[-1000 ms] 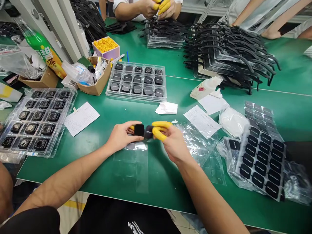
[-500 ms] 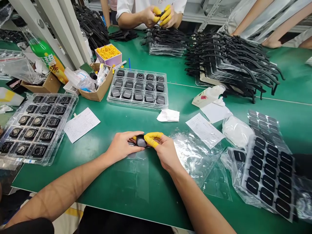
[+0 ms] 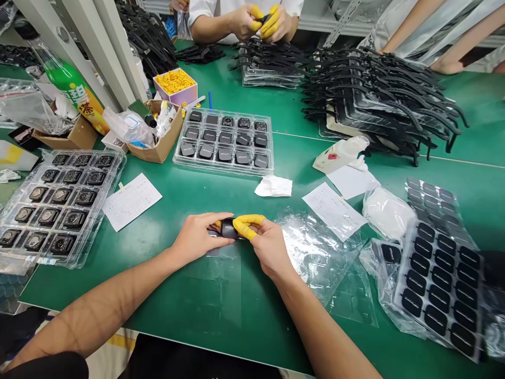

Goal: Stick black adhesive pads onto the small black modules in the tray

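Note:
Between my two hands, over the middle of the green table, is a black smartwatch case (image 3: pixel 228 228) with pale lettering on its face. My left hand (image 3: pixel 197 237) is closed on its left side, thumb below and fingers above. Yellow finger cots cover the thumb and fingertips of my right hand (image 3: pixel 264 237), which pinches the right edge. Beneath my hands lies a clear plastic sheet (image 3: pixel 221 295). Beyond them stands a clear tray (image 3: pixel 224 169) of watch cases, most with dark lettered covers on their faces. Sheets of black lettered stickers (image 3: pixel 437 284) lie at the right.
Another tray of watch cases (image 3: pixel 59 202) sits at the left, beside a paper slip (image 3: pixel 132 201). Crumpled clear film (image 3: pixel 315 252) is right of my hands. Stacked trays with black straps (image 3: pixel 379 100) stand behind. Across the table, a co-worker's yellow-tipped hands (image 3: pixel 260 23) hold a small dark part.
My hands keep the same grip on the watch case in the same place. The view has shifted slightly; the co-worker's hands have barely moved.

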A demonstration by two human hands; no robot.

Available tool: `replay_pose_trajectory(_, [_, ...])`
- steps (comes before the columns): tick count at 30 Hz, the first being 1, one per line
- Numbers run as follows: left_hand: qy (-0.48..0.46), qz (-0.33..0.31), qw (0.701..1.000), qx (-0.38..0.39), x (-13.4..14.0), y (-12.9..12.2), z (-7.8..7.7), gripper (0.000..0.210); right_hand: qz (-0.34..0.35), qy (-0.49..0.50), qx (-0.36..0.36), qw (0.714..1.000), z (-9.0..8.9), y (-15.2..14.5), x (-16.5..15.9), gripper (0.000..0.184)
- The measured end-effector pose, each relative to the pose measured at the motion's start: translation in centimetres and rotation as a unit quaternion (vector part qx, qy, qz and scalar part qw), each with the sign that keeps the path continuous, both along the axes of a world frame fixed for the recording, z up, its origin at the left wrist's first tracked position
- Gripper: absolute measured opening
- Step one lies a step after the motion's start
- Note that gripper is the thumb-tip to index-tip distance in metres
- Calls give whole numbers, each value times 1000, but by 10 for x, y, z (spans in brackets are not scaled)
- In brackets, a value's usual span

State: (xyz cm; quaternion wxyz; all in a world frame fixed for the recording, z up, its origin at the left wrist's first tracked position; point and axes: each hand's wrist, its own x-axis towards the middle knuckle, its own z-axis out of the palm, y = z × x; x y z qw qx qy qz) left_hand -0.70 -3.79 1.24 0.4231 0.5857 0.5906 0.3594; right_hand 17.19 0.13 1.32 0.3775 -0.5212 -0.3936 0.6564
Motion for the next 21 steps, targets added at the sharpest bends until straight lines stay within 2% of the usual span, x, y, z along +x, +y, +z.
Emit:
replay_pose_trajectory(10, [-11, 1, 1000, -6, 0, 1, -1, 57, 11, -1, 0, 1000, -1, -1, 2, 31])
replay_pose_trajectory(16, [-20, 4, 1000, -8, 0, 0, 0, 56, 34, -22, 26, 999, -5, -2, 2, 38])
replay_pose_trajectory(18, [-29, 13, 999, -17, 0, 0, 1, 55, 41, -78, 88, 992, -8, -4, 7, 45])
replay_pose_trajectory(19, [-38, 20, 999, -25, 1, 0, 2, 55, 36, -130, 148, 980, -9, -5, 10, 50])
replay_pose_trajectory(20, [-50, 27, 998, -35, 1, 0, 2, 55, 30, -193, 225, 955, -10, -7, 14, 54])
replay_pose_trajectory(21, [-61, 32, 997, -45, 1, 0, 3, 56, 35, -254, 311, 915, -12, -9, 17, 57])
